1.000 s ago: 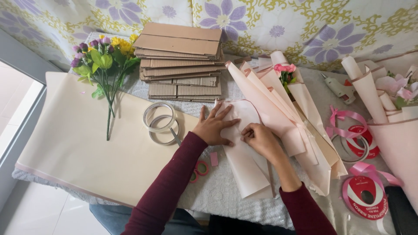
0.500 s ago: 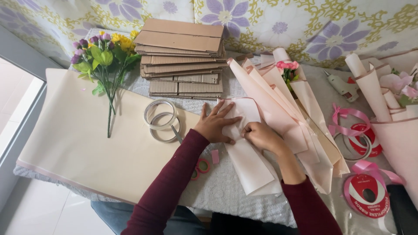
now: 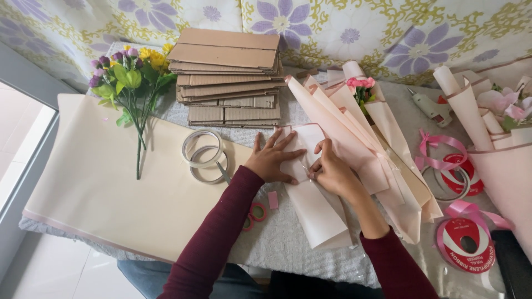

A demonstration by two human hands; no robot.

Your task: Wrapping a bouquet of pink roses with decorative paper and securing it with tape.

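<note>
Left hand point(image 3: 272, 160): fingers spread, palm pressed flat on folded pink wrapping paper point(image 3: 313, 207) at table centre. Right hand point(image 3: 331, 169): fingertips pressed together, pinching a fold at the paper's middle, just right of the left hand. Two clear tape rolls point(image 3: 204, 156) just left of the left hand, on a large cream sheet point(image 3: 111, 199). Artificial flower bunch point(image 3: 127, 83) far left. Flattened cardboard stack point(image 3: 227, 75) far centre. Pink ribbon spool point(image 3: 465, 243) near right.

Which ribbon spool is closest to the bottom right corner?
The pink ribbon spool with the red face, lying flat at the table's near edge. The other spool lies farther back, below the glue gun.
</note>
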